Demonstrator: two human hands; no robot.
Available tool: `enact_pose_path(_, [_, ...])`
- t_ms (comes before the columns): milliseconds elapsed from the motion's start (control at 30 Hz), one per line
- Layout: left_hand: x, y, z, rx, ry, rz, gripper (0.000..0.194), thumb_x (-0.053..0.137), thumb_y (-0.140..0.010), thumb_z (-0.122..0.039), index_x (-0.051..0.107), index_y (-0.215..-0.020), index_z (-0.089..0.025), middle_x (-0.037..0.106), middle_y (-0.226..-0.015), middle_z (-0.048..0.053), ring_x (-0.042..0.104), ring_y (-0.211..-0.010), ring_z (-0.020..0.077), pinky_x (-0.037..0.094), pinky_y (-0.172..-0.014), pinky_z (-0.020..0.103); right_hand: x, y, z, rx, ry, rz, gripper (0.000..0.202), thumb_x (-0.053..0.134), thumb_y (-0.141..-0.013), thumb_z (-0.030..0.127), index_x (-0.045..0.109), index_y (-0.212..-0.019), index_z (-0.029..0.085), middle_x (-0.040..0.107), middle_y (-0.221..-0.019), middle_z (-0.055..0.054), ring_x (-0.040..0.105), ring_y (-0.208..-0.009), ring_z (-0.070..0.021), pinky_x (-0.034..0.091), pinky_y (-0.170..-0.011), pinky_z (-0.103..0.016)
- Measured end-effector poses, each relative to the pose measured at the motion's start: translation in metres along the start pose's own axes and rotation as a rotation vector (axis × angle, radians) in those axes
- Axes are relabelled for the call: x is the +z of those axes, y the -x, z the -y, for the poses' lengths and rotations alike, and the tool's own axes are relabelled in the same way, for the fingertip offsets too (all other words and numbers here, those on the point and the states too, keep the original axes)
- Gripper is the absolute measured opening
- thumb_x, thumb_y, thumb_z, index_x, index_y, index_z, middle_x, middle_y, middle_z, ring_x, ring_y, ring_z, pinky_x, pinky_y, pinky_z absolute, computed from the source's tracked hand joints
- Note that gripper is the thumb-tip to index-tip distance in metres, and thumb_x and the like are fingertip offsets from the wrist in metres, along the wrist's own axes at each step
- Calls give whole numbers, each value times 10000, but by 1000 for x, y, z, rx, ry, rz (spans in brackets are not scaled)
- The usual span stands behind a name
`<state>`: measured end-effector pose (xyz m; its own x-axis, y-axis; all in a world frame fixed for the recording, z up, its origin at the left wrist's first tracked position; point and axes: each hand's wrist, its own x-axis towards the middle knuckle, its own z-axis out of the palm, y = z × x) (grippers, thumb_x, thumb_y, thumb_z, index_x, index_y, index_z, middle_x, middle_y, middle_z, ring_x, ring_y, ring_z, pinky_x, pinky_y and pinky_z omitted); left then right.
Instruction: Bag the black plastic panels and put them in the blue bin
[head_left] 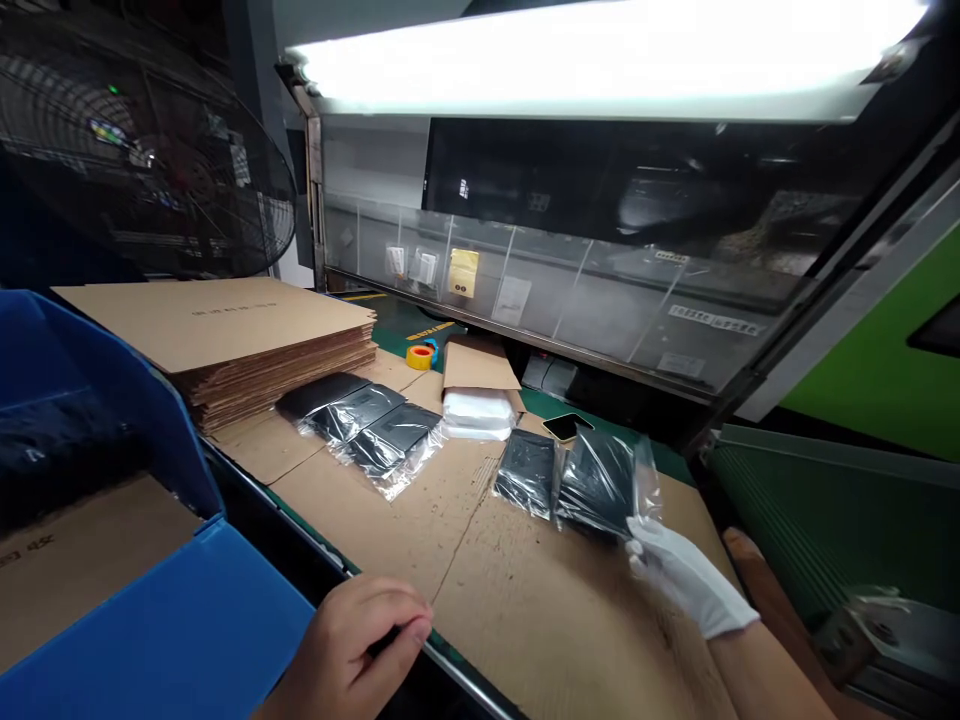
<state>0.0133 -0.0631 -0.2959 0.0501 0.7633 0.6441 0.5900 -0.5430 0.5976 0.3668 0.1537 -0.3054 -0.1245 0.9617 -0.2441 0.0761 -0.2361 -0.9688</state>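
My right hand (679, 565), in a white glove, grips the edge of a black item in a clear plastic bag (600, 480), closed on its lower right corner. Beside that bag, to its left, lies another bagged black item (526, 472) flat on the cardboard-covered table (420, 530). My bare left hand (375, 635) is at the table's near edge, its fingers curled together with no object visible in them. Further back on the left, several bagged black pieces (367, 415) lie overlapping in a row.
A tall stack of cardboard sheets (262, 330) stands back left, behind a blue bin (180, 620). Yellow tape (420, 357), an open carton with white packets (478, 408) and a phone (567, 427) lie toward the back. A green conveyor (810, 510) runs at right.
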Motion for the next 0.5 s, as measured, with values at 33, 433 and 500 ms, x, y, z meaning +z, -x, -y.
enact_pose_path(33, [3,4,3,-20,17,19,146,542,-882,-111,646,-869,-213,680,-798,6,652,-759,121,524,-695,183,-2,-8,-7,9,-36,-31,268,738,-632,272,478,-691,239,471,-611,37,480,-519,-101,467,-470,-197])
enact_pose_path(433, [4,25,22,-84,34,84,174,503,-908,-188,661,-838,-204,663,-728,36,644,-679,142,534,-631,189,-11,-43,-26,167,-160,-36,267,596,-739,107,348,-707,204,341,-558,77,268,-385,-8,183,-338,-93])
enact_pose_path(500, [6,25,24,-103,38,89,176,499,-911,-194,660,-841,-204,664,-738,38,642,-688,145,532,-636,193,-13,-45,-27,202,-122,-42,249,562,-778,107,345,-704,204,348,-556,74,254,-375,-5,164,-335,-91])
